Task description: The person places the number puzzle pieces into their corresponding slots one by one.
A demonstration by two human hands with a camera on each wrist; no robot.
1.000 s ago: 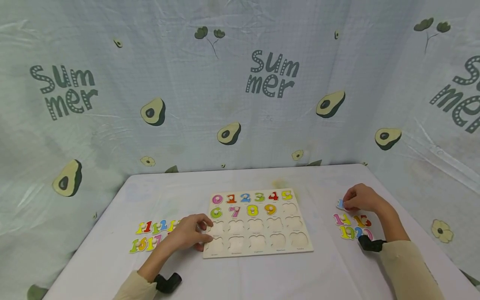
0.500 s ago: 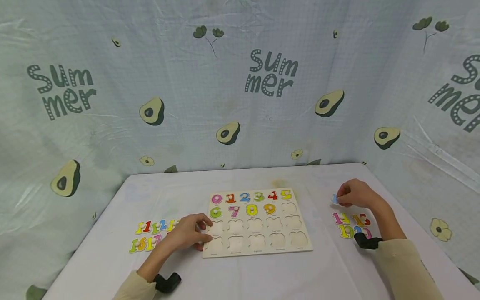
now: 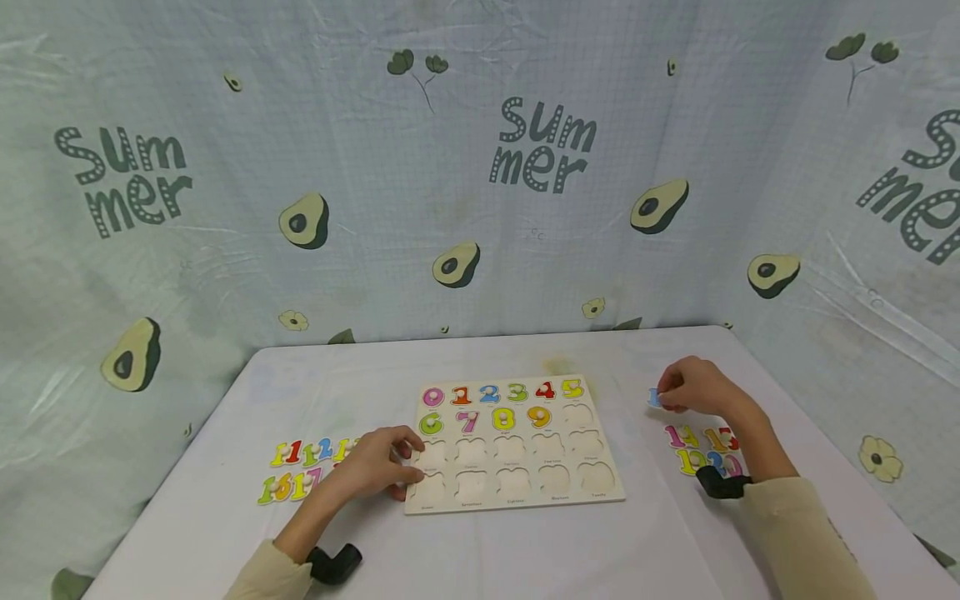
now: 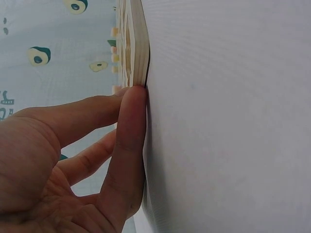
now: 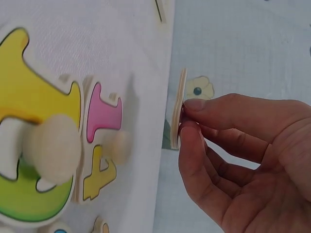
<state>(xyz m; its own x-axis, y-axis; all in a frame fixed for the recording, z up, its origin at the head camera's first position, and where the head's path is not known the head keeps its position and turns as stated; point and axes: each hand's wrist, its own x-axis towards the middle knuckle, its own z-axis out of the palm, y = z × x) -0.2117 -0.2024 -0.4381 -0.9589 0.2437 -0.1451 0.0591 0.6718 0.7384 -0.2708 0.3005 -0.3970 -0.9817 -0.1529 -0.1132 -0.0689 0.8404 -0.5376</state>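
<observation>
A wooden number puzzle board (image 3: pixel 592 498) lies in the middle of the white table (image 3: pixel 480 550), digits 0 to 9 seated in its upper rows and empty cutouts below. My left hand (image 3: pixel 378 467) rests at the board's left edge (image 4: pixel 136 53), thumb (image 4: pixel 129 145) flat against the table and touching the edge. My right hand (image 3: pixel 693 386) pinches a blue number piece (image 3: pixel 655 397) lifted off the table, right of the board. In the right wrist view the piece (image 5: pixel 178 111) shows edge-on between thumb and fingers (image 5: pixel 214 109).
Loose number pieces (image 3: pixel 307 469) lie left of the board, and more loose pieces (image 3: pixel 705 447) lie to the right under my right forearm. An avocado-print cloth wall (image 3: pixel 480 167) encloses the table's back and sides.
My right hand has lifted the blue piece and carried it left toward the board. The left hand has stayed at the board's edge.
</observation>
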